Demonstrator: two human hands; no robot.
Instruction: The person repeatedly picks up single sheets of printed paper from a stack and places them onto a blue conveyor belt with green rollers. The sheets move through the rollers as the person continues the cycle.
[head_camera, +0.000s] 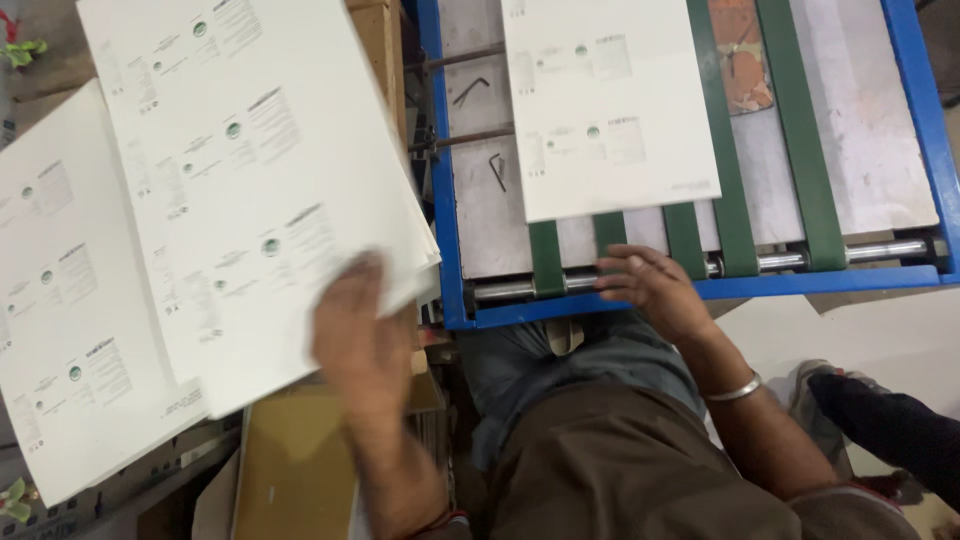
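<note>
Left hand (362, 330), motion-blurred, lies flat with fingers spread on the near right corner of a large white printed card sheet (250, 180); whether the thumb curls under the edge cannot be told through the blur. That sheet tops a slightly fanned stack, tilted clockwise, and overlaps a second pile of white printed sheets (60, 300) further left. Under the stack's near edge shows a brown corrugated cardboard box (290, 460); its far corner also peeks out above the sheets.

Right hand (648, 285) is loosely open, holding nothing. Fingertips curl toward the steel roller (880, 250) at the near end of the blue-framed conveyor table (445, 200), palm down, wrist bent over the blue front rail. A silver metal bangle (735, 390) sits on the forearm.

Another white printed sheet (610, 100) lies on the table across the green flat belts (800, 130); its near edge is just beyond the right fingertips, not touching. Right of this sheet the grey metal bed (860, 130) is bare out to the blue side rail. Two dark hex keys (497, 170) lie on the bed at the sheet's left, near the left rail.

Both forearms extend from the bottom edge; the left runs up and slightly left, the right diagonally toward the roller. Grey-brown trousers (620, 460) fill the space between them.
</note>
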